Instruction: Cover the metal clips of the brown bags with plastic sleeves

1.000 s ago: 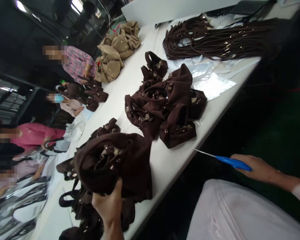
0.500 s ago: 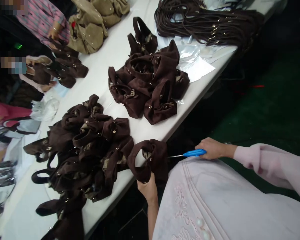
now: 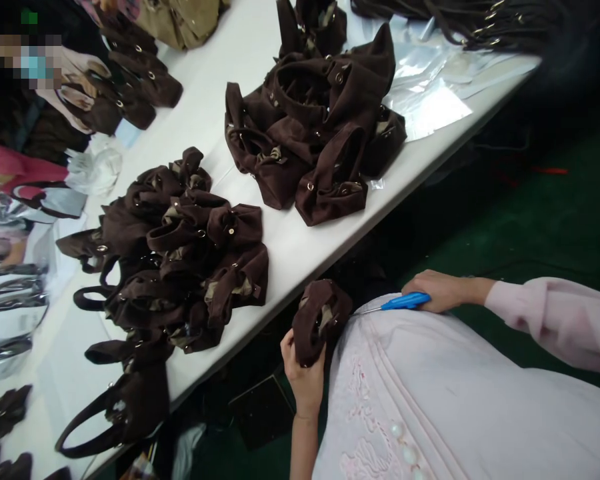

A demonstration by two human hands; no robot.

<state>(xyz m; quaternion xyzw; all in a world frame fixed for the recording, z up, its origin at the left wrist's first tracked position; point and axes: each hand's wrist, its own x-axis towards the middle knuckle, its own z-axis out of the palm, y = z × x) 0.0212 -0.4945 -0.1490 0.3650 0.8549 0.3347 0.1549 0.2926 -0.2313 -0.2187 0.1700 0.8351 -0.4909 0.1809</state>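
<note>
My left hand (image 3: 304,380) grips a small dark brown fabric bag (image 3: 310,327) by its handle, with the fingers wrapped round it. The bag hangs just off the table's near edge, close to my shirt, and some lighter lining shows inside. In my right hand (image 3: 437,291) is a blue-handled tool (image 3: 405,301) with a thin metal shaft. The shaft points at the bag; whether its tip touches the bag I cannot tell. On the table beside them lies a pile of brown bags (image 3: 180,253) with metal eyelets.
Another heap of brown bags (image 3: 310,127) lies farther along the white table (image 3: 300,247), near clear plastic sleeves (image 3: 425,87) and dark straps (image 3: 475,27). Tan bags (image 3: 180,23) lie across the table. People sit opposite, one in a pink sleeve (image 3: 15,163).
My left hand has drawn the bag off the table edge toward my body and tilted it. My right hand keeps the tool by the bag. The view has shifted, so the table appears higher.
</note>
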